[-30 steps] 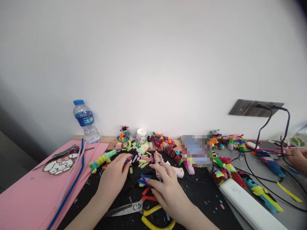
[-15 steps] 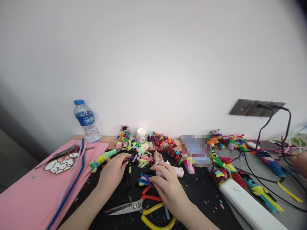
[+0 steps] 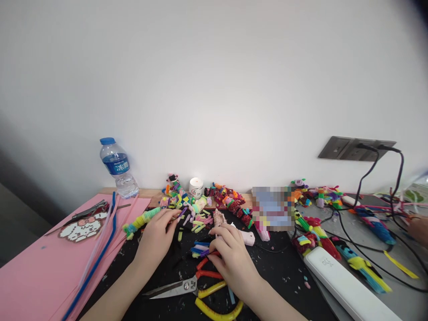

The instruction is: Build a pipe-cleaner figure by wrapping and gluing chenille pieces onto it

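Observation:
My left hand (image 3: 158, 234) pinches a short purple pipe cleaner piece (image 3: 182, 213) between thumb and fingers, close to scattered pink and yellow-green pieces (image 3: 200, 221). Beside a small heap of blue, purple and yellow pipe cleaner pieces (image 3: 199, 249), my right hand (image 3: 232, 256) is bent with thumb and forefinger a little apart. No piece shows clearly between them. Just below it lie scissors (image 3: 187, 285) with red and yellow handles, blades pointing left. A pale pink tool (image 3: 246, 237) lies behind the right hand, partly covered by it.
A water bottle (image 3: 117, 167) and a white cup (image 3: 196, 187) stand by the wall. Long pipe cleaners (image 3: 96, 258) lie on a pink sheet (image 3: 40, 267). Finished pipe cleaner figures (image 3: 363, 267), a white power bank (image 3: 344, 285) and black cables occupy the right; another person's hand (image 3: 417, 229) is there.
The purple piece at my right fingertips now seems to lie with the heap, and the fingers have parted slightly. The left hand still grips its purple piece. The view has shifted slightly.

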`<state>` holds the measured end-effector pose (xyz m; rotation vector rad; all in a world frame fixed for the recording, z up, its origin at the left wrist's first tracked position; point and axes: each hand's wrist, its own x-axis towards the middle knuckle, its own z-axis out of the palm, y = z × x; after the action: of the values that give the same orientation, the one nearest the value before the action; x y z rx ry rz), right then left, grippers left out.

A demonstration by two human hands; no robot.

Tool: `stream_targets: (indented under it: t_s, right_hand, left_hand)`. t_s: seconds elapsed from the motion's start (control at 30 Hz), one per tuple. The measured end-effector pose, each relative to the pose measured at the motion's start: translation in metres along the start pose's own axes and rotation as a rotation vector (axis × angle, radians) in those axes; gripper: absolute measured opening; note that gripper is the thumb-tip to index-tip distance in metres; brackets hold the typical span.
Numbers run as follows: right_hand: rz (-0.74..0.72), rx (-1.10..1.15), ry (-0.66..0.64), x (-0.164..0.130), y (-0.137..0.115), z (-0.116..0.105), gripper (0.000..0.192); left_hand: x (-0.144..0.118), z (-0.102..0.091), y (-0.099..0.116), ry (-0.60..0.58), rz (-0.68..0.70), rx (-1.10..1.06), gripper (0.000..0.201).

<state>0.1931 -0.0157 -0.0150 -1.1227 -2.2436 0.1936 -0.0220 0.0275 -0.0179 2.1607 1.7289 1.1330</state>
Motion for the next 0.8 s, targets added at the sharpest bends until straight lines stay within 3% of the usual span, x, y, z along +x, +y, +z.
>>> stream_targets:
  t_s: [0.1, 0.17, 0.3, 0.53, 0.8]
  right_hand:
    - [0.013, -0.003, -0.004, 0.0, 0.001, -0.001, 0.015]
    - [0.024, -0.002, -0.007, 0.0, 0.001, -0.001, 0.017]
    - [0.048, 0.04, -0.009, -0.001, 0.001, -0.001, 0.021]
    - [0.039, 0.064, -0.091, -0.004, -0.001, -0.006, 0.035]
    - [0.001, 0.016, -0.129, -0.005, 0.0, -0.008, 0.037]
  left_hand:
    - [-0.004, 0.002, 0.01, 0.007, 0.005, -0.139, 0.014]
    - [-0.008, 0.003, 0.017, -0.074, 0.063, -0.206, 0.01]
    - [-0.013, 0.006, 0.025, -0.234, 0.146, -0.27, 0.023]
    - [-0.017, 0.007, 0.03, -0.336, 0.084, -0.391, 0.03]
    - [-0.018, 0.01, 0.029, -0.403, 0.051, -0.448, 0.04]
